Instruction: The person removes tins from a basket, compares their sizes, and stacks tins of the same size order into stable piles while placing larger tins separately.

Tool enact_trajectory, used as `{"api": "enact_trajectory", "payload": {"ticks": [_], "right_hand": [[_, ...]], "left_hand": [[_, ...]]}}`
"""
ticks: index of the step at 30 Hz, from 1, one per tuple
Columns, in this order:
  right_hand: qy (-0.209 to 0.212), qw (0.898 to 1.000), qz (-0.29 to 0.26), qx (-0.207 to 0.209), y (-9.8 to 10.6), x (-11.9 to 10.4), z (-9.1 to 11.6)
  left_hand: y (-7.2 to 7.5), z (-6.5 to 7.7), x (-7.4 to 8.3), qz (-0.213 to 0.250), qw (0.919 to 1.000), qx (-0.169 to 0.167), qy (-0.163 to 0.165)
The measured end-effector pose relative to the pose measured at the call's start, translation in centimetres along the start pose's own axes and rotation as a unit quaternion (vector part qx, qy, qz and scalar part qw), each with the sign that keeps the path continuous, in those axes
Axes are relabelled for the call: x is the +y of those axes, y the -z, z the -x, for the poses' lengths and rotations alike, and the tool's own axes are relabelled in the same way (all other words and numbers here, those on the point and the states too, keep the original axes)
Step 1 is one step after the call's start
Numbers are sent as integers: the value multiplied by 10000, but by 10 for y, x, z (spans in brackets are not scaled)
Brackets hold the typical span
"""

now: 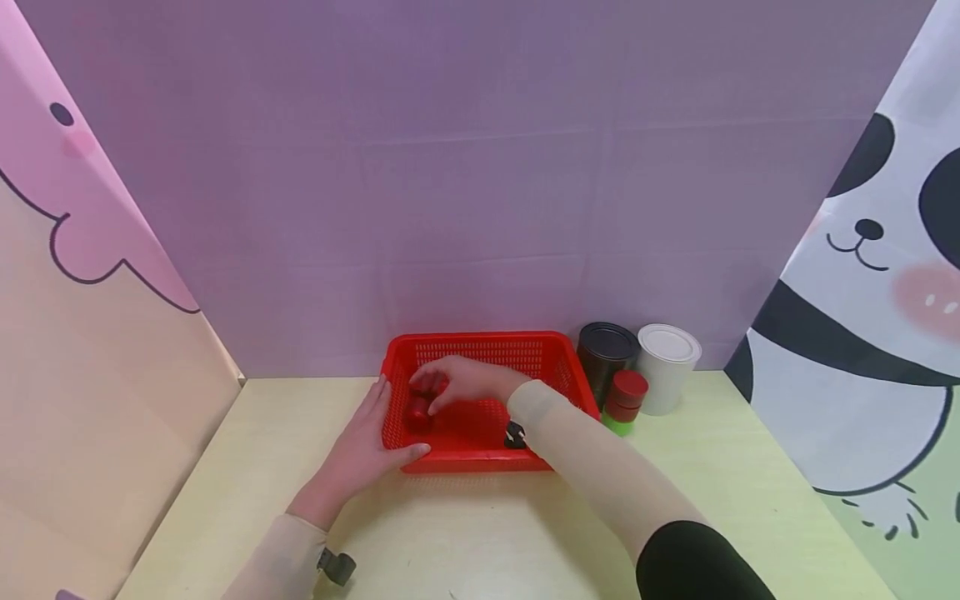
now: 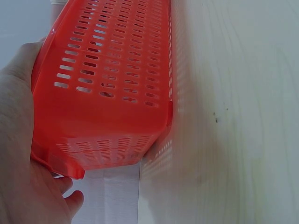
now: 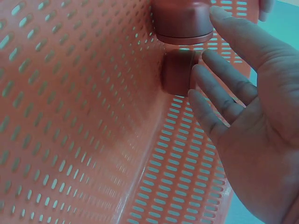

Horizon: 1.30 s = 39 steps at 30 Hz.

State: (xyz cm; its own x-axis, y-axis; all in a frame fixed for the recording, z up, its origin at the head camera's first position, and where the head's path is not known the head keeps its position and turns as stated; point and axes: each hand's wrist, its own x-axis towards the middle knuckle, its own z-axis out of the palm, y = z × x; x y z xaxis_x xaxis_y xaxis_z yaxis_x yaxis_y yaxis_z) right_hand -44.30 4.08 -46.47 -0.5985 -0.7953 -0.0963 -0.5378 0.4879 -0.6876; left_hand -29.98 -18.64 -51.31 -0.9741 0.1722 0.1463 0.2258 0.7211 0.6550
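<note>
A red plastic basket (image 1: 480,462) with slotted walls stands on the table. My left hand (image 1: 365,446) rests at its front left corner, fingers straight along the left side and thumb at the front rim; the left wrist view shows this hand (image 2: 28,140) against the basket's rim (image 2: 44,60). Inside the basket is my right hand (image 1: 468,379), its fingers loosely bent. Two small red cylindrical containers sit at the left end. The thumb is at the nearer container (image 3: 182,21), and the fingertips are at the farther container (image 3: 176,72); firm contact cannot be told.
Right of the basket stand a black can (image 1: 603,358), a white can (image 1: 666,371) and a small red-topped jar (image 1: 624,396) with a green base. Behind the basket rises a purple cloth backdrop (image 1: 480,167). Printed panels (image 1: 862,350) flank the pale table (image 1: 465,533).
</note>
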Motion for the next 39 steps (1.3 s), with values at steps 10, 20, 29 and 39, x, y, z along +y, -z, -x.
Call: {"api": "enact_trajectory", "payload": {"ticks": [10, 20, 29, 39], "right_hand": [[39, 9988, -274, -395, -9, -5, 1], [13, 9983, -137, -565, -14, 2, -5], [-26, 9977, -132, -662, -14, 6, -10], [-104, 9975, -27, -694, -15, 9, -13]], "left_hand": [[1, 2, 4, 18, 10000, -12, 41], [1, 2, 4, -21, 10000, -14, 25], [3, 3, 6, 0, 10000, -39, -33], [3, 2, 4, 35, 10000, -16, -4]]}}
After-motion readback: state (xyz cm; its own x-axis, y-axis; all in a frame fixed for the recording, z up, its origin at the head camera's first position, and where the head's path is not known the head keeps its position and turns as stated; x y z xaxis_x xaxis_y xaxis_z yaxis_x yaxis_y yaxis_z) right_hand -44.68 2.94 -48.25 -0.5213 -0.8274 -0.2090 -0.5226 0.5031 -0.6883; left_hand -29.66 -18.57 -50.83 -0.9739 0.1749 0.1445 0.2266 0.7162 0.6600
